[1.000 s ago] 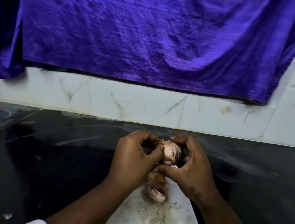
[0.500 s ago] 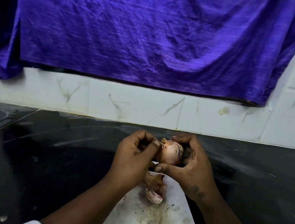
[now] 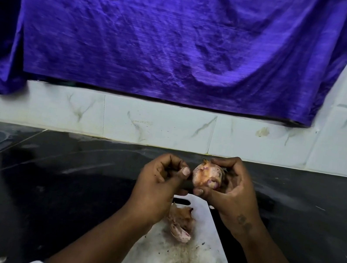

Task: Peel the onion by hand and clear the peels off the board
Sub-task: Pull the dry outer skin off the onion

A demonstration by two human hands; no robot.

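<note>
Fingers (image 3: pixel 227 162) of the right hand (image 3: pixel 234 195) are curling round the onion (image 3: pixel 206 177), with the thumb pressing under it and the index finger arching over its top, so the bulb is being gripped in the air above the far end of the white board (image 3: pixel 204 235), midway along the tabletop (image 3: pixel 45 178) and short of its back edge. The left hand (image 3: pixel 156 189) is hovering just beside the onion, its fingers curled toward the palm and the thumb tip pointing at the bulb; whether it is pinching a scrap of skin is not something I can tell. Loose peels (image 3: pixel 182 225) are lying on the board below the hands, with dark crumbs scattered nearer the front edge. A purple cloth (image 3: pixel 183 41) is hanging over the tiled wall (image 3: pixel 157 126) behind the back edge
</note>
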